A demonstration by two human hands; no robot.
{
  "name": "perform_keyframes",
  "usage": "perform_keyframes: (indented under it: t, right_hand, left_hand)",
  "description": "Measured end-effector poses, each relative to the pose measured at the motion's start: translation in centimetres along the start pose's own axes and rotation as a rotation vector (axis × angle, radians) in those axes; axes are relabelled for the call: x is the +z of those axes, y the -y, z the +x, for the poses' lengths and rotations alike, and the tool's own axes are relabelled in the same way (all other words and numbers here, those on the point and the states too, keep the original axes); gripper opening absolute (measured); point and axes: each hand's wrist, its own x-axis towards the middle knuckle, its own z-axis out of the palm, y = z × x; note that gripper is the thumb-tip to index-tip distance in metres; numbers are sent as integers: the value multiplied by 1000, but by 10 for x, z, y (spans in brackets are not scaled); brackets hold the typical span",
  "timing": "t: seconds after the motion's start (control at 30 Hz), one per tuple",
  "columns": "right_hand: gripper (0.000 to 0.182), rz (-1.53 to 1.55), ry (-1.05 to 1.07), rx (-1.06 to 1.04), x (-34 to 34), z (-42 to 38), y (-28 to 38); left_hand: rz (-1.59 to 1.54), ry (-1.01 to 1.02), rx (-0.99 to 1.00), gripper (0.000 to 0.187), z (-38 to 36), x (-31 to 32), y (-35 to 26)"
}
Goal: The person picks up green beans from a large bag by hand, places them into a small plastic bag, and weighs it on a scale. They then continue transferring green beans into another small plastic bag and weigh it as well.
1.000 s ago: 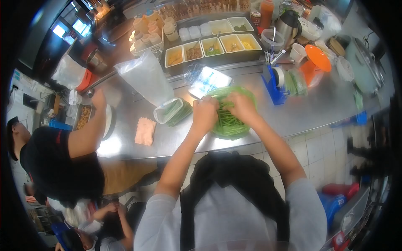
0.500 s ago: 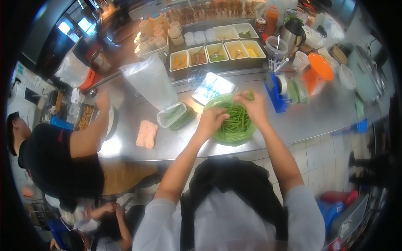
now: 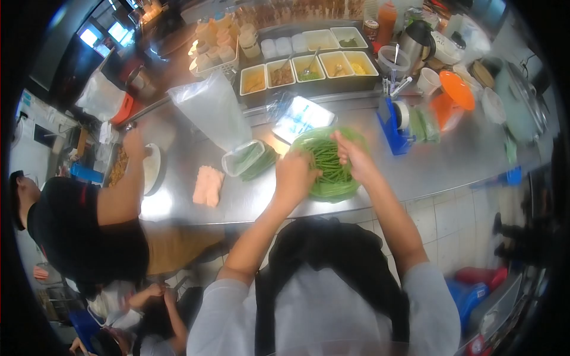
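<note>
Presently | green beans (image 3: 332, 159) in green container (image 3: 333, 196), near counter's (image 3: 244, 199) front edge | left hand (image 3: 295, 173) curled at left rim, right hand (image 3: 355, 159) half-folded over beans; grip undeterminable for both | risk: dragged rim could spill beans over edge

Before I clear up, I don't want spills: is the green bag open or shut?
Open: the green bag gapes, with beans showing between the left hand and the right hand.

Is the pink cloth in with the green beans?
No, the pink cloth lies on the counter, apart from the green beans.
</note>
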Motion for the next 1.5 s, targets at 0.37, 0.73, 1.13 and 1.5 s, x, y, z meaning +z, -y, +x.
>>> perform_keyframes:
  t: [0.37, 0.73, 1.13, 1.5]
  right_hand:
    - [38, -1176, 318, -713, 20, -11, -10]
    - [22, -837, 51, -671, 22, -2, -5]
    - [24, -539, -342, -641, 10, 2, 7]
    - [15, 44, -125, -67, -2, 14, -2]
  left_hand:
    - [401, -234, 25, 8, -17, 2, 6]
    - [-1279, 18, -448, 17, 26, 7, 29]
    - [-706, -18, -321, 18, 15, 30, 27]
    - [-870, -93, 20, 13, 15, -3, -6]
